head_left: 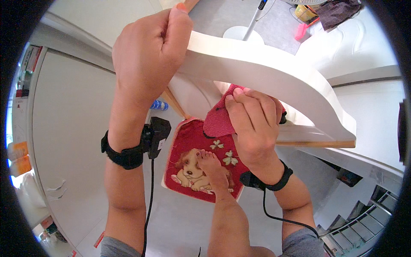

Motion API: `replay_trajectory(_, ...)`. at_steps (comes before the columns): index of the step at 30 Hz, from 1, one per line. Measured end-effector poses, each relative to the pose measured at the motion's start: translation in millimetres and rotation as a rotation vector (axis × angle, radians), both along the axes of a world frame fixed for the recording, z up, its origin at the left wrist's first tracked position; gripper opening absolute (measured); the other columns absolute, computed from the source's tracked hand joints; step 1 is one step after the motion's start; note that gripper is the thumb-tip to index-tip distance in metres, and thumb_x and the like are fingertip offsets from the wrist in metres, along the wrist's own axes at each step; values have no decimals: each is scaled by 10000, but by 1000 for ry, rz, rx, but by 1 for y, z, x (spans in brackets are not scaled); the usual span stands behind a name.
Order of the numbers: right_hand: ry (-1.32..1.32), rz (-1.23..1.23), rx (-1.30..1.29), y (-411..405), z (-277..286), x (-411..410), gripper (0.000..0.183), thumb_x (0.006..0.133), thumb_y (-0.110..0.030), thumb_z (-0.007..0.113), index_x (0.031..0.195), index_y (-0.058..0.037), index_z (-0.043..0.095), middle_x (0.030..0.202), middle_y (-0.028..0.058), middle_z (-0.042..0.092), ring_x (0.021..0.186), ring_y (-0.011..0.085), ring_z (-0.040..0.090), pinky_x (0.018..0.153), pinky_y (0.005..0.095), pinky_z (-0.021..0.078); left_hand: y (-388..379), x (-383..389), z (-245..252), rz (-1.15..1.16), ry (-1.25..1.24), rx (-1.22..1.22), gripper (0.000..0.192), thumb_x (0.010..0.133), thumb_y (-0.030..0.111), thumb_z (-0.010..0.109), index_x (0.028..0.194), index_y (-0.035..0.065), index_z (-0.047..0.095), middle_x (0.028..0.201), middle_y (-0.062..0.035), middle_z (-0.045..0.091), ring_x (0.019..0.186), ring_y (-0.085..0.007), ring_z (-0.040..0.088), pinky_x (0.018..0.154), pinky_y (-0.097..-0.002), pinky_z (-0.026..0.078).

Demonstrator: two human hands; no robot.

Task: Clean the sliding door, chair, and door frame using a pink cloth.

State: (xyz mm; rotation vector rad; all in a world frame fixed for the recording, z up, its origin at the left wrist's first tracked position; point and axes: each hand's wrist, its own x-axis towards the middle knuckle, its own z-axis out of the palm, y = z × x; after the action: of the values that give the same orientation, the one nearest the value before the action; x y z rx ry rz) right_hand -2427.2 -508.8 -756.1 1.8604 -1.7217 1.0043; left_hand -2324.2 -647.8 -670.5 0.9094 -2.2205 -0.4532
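Observation:
A curved white chair back (pixel 257 57) spans the upper middle of the view. Around its left part my left hand (pixel 151 54) is closed, knuckles facing me. Below the curved top rail, my right hand (pixel 257 119) presses a red cloth (pixel 220 119) against the inner part of the back; its fingertips lie on the cloth. Dark trim shows at the cloth's edge. Lower down is a red seat cover (pixel 189 135) with a puppy and clover pattern, and a bare foot (pixel 210 163) rests on it. Both wrists bear black straps with small devices and cables.
White cabinet doors (pixel 74 128) stand at left, beside shelves with packages. A blue can (pixel 159 105) lies behind the chair. At top are a white round stand base (pixel 244 35), a pink brush (pixel 301 31) and dark cloth (pixel 338 13). A metal rack (pixel 362 221) is at lower right.

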Motion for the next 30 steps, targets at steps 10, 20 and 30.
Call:
replay_trajectory(10,-822,101,457,52,-34,33,419,629,-110,664,1020,-41,528,879,147,584,837,311,569,732,360,442,-5,2,-1,9,-21,-22,430,904,348,357,652,59,550,524,22,422,497,-61,365,452,-227,275)
replay_trajectory(20,-1433,68,-149,24,8,36,193,832,-158,568,936,-3,519,817,62,568,717,150,534,655,273,425,-10,-1,-1,19,0,-9,453,901,387,360,657,65,564,548,19,452,529,-66,386,485,-220,280)
replay_trajectory(30,-1195,-126,-106,12,22,48,150,834,-104,585,927,13,588,866,30,600,780,84,518,713,235,425,3,-7,13,132,71,101,398,870,252,405,662,-39,582,517,-95,517,499,-151,469,488,-309,374)
